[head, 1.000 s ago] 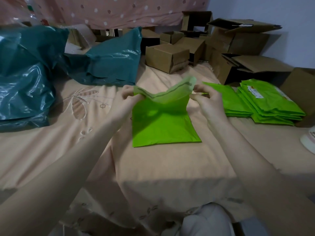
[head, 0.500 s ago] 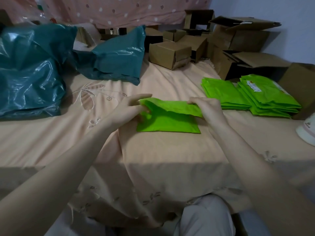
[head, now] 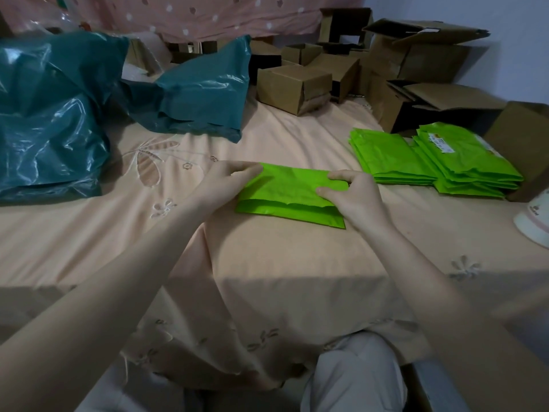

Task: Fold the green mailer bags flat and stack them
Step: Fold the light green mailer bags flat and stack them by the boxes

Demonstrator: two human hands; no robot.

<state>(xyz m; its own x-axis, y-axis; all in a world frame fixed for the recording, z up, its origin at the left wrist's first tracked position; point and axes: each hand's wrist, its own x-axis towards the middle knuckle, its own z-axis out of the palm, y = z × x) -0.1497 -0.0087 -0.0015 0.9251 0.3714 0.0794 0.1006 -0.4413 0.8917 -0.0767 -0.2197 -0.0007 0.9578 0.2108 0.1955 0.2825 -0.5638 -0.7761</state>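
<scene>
The right hand (head: 355,197) lies on the right end of the folded bright-green plastic mailer bag (head: 285,194), thumb and forefinger pinching the folded-over top layer. The left hand (head: 228,181) holds the bag's left end, fingertips curled over its far corner. The bag lies flat on the peach embroidered bedsheet (head: 267,263), its long axis running left to right between the hands.

The two stacks of folded green mailer bags (head: 427,157) sit to the right and slightly farther off, near the right hand and well apart from the left, so the right hand looks better placed to carry the bag over. Bare sheet lies between them.

Beyond are open brown cardboard boxes (head: 294,84); to the left, crumpled teal plastic sacks (head: 47,123); at the right edge, a white rounded object (head: 534,224).
</scene>
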